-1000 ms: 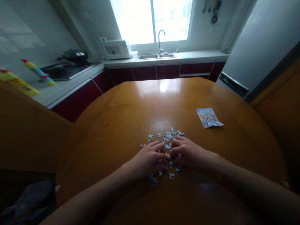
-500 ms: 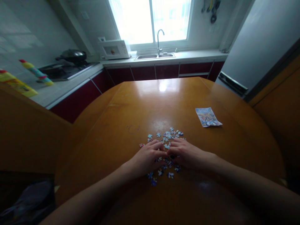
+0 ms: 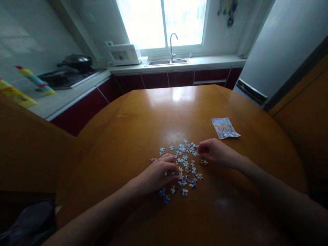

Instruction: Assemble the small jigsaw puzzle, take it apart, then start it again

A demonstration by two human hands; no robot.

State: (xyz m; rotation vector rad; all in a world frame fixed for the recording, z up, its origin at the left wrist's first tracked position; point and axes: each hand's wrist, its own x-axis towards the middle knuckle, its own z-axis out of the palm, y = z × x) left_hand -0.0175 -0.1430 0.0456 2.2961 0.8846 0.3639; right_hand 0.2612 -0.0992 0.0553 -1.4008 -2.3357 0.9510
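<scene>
Small jigsaw puzzle pieces (image 3: 185, 158) in pale blue, white and dark blue lie loosely scattered on the wooden table. My left hand (image 3: 161, 171) rests over the left part of the scatter, fingers bent and thumb apart, covering some pieces; nothing is visibly gripped. At the right edge of the pieces is my right hand (image 3: 215, 152), its fingers curled in towards the thumb. What its fingertips hold, if anything, is too small to make out. A few yellowish pieces (image 3: 204, 162) lie just below it.
A creased printed picture sheet (image 3: 225, 128) lies to the right on the round-ended wooden table (image 3: 123, 136). Beyond are a counter with a sink (image 3: 167, 62), a microwave (image 3: 123, 54), and a stove with a black pan (image 3: 78, 61). A fridge (image 3: 276, 44) stands at right.
My right hand has moved right and slightly away from me, parting from my left hand and uncovering pieces in the middle. My left hand has stayed nearly in place.
</scene>
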